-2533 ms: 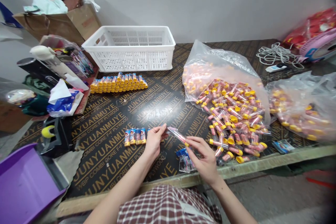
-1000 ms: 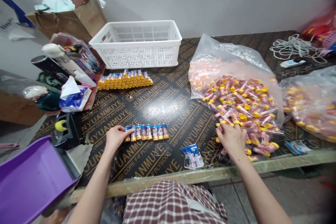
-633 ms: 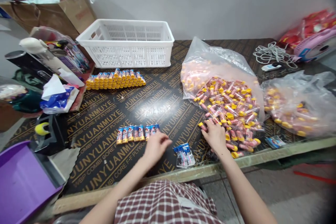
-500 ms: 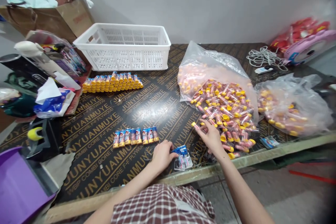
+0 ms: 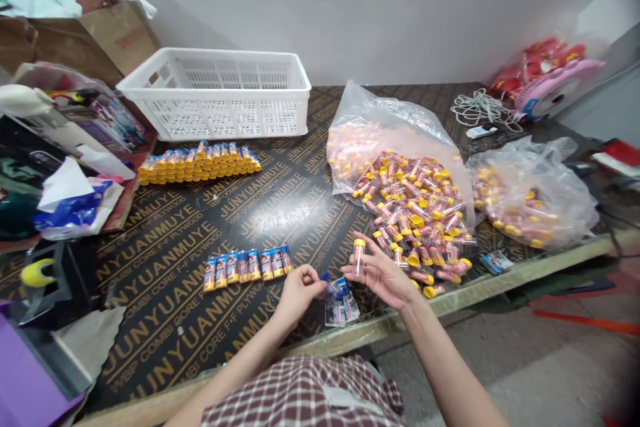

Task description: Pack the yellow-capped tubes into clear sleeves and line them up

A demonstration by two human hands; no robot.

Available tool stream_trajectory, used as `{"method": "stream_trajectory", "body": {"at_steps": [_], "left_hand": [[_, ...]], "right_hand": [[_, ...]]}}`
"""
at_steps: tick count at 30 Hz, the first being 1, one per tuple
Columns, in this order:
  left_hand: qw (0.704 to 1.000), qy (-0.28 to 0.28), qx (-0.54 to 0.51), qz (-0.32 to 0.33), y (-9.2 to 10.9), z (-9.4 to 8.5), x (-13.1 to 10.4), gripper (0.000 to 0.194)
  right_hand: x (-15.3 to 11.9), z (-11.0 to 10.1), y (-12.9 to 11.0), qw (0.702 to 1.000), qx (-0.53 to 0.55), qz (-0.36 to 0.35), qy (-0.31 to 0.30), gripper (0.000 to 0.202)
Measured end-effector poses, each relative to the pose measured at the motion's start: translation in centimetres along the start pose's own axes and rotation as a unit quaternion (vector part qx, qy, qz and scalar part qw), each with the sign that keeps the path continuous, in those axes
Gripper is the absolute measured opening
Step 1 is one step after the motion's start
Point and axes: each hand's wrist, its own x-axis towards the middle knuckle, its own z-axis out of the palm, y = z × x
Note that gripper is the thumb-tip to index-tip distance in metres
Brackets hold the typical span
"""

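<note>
My right hand (image 5: 383, 277) holds a clear tube with a yellow cap (image 5: 359, 255) upright between thumb and fingers. To its left, my left hand (image 5: 301, 290) pinches a small blue-edged clear label (image 5: 324, 278) above a little stack of labels (image 5: 342, 303) near the table edge. A short row of blue-wrapped tubes (image 5: 247, 267) lies left of my left hand. Beyond my right hand, many pink tubes with yellow caps (image 5: 415, 213) spill from a clear plastic bag (image 5: 355, 103).
A white basket (image 5: 230, 113) stands at the back, with stacked wrapped tubes (image 5: 200, 163) before it. A second bag of tubes (image 5: 535, 193), white cable (image 5: 485, 110) and pink fan (image 5: 560, 90) are right. Tape dispenser (image 5: 60, 287) and purple dustpan (image 5: 30, 373) are left.
My right hand has lifted the yellow-capped tube from the pile's edge, turned it upright and moved left. My left hand has drawn a label up from the stack. The view has shifted slightly.
</note>
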Motion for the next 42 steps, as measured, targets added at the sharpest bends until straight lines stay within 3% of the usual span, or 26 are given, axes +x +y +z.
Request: {"method": "stream_trajectory", "body": {"at_steps": [3, 9, 14, 22, 27, 35, 38, 42], "left_hand": [[0.988, 0.018, -0.143, -0.051, 1.8, -0.5, 0.3, 0.030], [0.969, 0.068, -0.231, -0.049, 4.0, -1.8, 1.3, 0.030], [0.958, 0.100, -0.268, -0.036, 4.1, -2.2, 1.7, 0.033], [0.952, 0.136, -0.272, -0.028, 4.2, -2.7, 1.7, 0.038], [0.957, 0.132, -0.257, -0.020, 4.1, -2.3, 1.5, 0.035], [0.964, 0.063, -0.260, -0.001, 4.5, -1.5, 0.8, 0.037], [0.968, 0.043, -0.247, -0.007, 4.7, -1.3, 0.5, 0.044], [0.979, -0.038, -0.193, -0.044, 4.6, -0.8, -0.3, 0.039]], "right_hand": [[-0.1, 0.6, 0.6, 0.991, -0.075, -0.085, 0.068, 0.043], [-0.6, 1.3, 1.6, 0.957, -0.146, -0.192, 0.163, 0.030], [-1.7, 2.5, 2.0, 0.945, -0.166, -0.238, 0.150, 0.021], [-2.5, 3.6, 3.0, 0.849, -0.340, -0.378, 0.145, 0.024], [-2.4, 3.9, 2.9, 0.825, -0.389, -0.396, 0.104, 0.028], [-1.8, 3.8, 3.6, 0.857, -0.371, -0.356, 0.028, 0.027], [-1.5, 3.8, 3.7, 0.845, -0.390, -0.365, 0.037, 0.037], [-1.2, 3.7, 3.3, 0.818, -0.430, -0.382, 0.031, 0.065]]}}
